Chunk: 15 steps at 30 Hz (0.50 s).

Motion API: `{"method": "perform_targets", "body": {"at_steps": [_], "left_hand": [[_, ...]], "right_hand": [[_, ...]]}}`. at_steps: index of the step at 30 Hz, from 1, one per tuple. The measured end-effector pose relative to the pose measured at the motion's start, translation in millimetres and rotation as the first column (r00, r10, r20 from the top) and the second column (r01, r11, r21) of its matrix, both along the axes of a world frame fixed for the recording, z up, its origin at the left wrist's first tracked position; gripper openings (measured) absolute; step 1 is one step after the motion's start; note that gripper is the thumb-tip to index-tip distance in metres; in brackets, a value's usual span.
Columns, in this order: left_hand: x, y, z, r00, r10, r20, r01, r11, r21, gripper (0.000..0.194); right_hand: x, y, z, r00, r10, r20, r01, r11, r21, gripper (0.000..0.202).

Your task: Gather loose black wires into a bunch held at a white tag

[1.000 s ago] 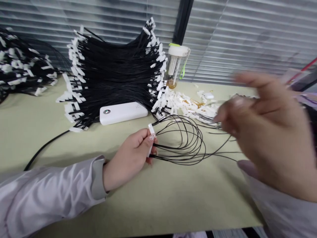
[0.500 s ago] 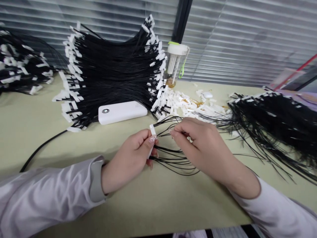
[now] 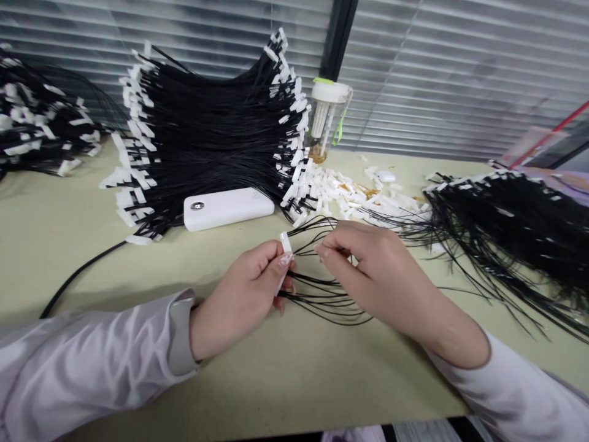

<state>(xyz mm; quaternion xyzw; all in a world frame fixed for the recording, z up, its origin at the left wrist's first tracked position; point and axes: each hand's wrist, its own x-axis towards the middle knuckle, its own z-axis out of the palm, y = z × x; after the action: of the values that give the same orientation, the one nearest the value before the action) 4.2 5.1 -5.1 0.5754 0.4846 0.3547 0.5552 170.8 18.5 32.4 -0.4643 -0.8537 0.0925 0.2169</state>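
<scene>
Both hands sit mid-bench, almost touching. Left hand [image 3: 243, 294] is closed in a pinch on a small white tab [image 3: 286, 242], tab upright above the thumb, with a bunch of thin black cords [image 3: 322, 298] fanning out of its fist toward 3 o'clock. Right hand [image 3: 377, 273] is curled over the same cords, thumb and forefinger pinched together close to the tab at its 9 o'clock; it looks like it grips a cord end, but the end itself is too fine to see.

Change: a second ago the right hand was raised, open and blurred, off at 3 o'clock, and the cords lay in wide open loops on the bench [image 3: 69, 245]. Half a second ago it had dropped onto the loops. Now it has crept slightly closer to the tab, with the loops gathered under its palm. Left hand has barely shifted throughout, same grip. Reads as the fine, close-in stage of work on the tab and cords.

Around: big stack of tagged black cords [image 3: 207, 135] at 11 o'clock, white power bank [image 3: 229, 209] just in front of it, loose white tabs [image 3: 354, 196] at 12 o'clock, a clear bottle [image 3: 327, 120] behind them, another cord heap [image 3: 515, 221] at 2 o'clock.
</scene>
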Motion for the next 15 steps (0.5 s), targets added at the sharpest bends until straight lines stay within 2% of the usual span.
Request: {"method": "perform_targets", "body": {"at_steps": [8,12,15], "left_hand": [[0.6,-1.2,0.9,0.999,0.013,-0.044,-0.012,1.0,0.026,0.018],[0.5,-1.4,1.6,0.998,-0.013,-0.064,0.015,0.999,0.038,0.017],[0.9,-1.7,2.6,0.997,-0.033,-0.073,0.037,0.998,0.054,0.016]], "right_hand": [[0.3,1.2,1.4,0.998,0.046,-0.042,-0.05,0.991,-0.121,0.024],[-2.0,1.8,-1.8,0.99,0.119,-0.079,-0.124,0.99,-0.068,0.011],[-4.0,1.6,-2.9,0.984,0.149,-0.097,-0.153,0.988,-0.032,0.012]]}}
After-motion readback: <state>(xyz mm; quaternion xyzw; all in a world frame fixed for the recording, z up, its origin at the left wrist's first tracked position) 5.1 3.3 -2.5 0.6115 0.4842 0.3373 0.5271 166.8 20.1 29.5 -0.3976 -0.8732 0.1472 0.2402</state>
